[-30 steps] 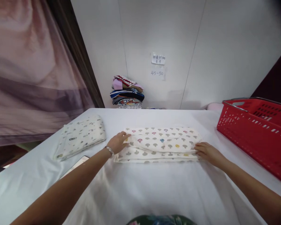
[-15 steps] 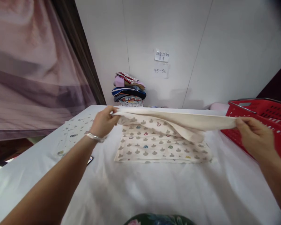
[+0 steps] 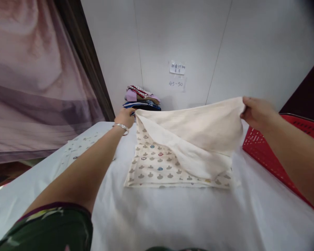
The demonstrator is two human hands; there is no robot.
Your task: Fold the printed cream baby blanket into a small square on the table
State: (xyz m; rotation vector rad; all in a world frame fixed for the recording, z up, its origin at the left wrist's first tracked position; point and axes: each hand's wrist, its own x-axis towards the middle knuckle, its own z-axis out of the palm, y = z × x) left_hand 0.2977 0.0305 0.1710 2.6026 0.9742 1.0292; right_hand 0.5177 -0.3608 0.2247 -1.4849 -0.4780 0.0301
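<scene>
A cream cloth [image 3: 157, 164] printed with small grey and coloured shapes lies partly on the white-covered table, its upper part lifted and showing a plain cream underside. At the raised edge's left corner, my left hand [image 3: 125, 118] pinches the fabric; a silver bangle circles that wrist. My right hand [image 3: 258, 111] grips the right corner, held higher than the left one. Between the hands the edge is stretched, and a loose flap droops over the printed part.
A red basket [image 3: 261, 150] stands at the right, partly behind my right arm. Folded clothes [image 3: 141, 97] are stacked by the wall. Another printed cloth [image 3: 78, 148] lies left on the white table cover [image 3: 178, 216]. A pink curtain [image 3: 28, 87] hangs at the left.
Both hands have raised the cloth's edge and moved farther away. The right hand has also come left, and more of the plain underside shows.
</scene>
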